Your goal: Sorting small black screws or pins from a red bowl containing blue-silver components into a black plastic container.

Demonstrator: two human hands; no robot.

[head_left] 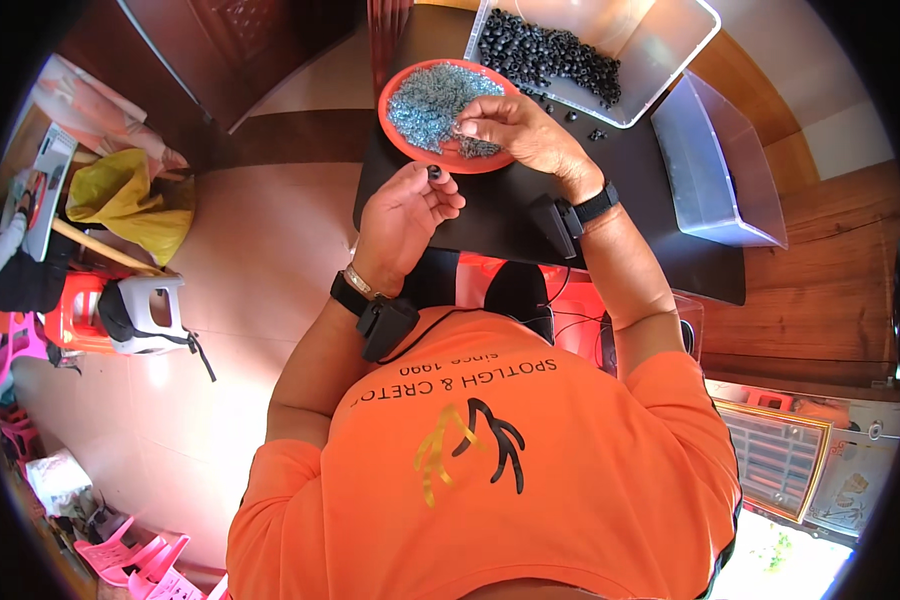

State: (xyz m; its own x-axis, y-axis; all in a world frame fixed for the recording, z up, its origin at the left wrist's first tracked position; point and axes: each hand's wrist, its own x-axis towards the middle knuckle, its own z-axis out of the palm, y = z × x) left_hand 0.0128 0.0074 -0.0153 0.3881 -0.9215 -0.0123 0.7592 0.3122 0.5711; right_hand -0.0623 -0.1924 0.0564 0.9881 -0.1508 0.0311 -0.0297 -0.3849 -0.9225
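Note:
My left hand (pixel 406 218) is palm up beside the near left rim of a red plastic bowl (pixel 388 130). A small black plastic piece (pixel 434 172) is pinched between its thumb and forefinger. Many small silvery metal pieces (pixel 435 98), too small to tell their exact kind, fill the bowl. Over the bowl's right side, my right hand (pixel 530 138) has thumb and forefinger pressed together, and whatever is between them is too small to make out. Behind the bowl, a clear plastic bin (pixel 660 60) contains a heap of black pieces (pixel 545 58).
Several loose black pieces (pixel 597 134) lie on the dark table (pixel 490 215) near the bin. An empty-looking translucent bin (pixel 715 165) stands at the table's right. Off to the left are a grey-white stool (pixel 150 310) and a yellow bag (pixel 130 195). Cables run from my wrist-worn devices.

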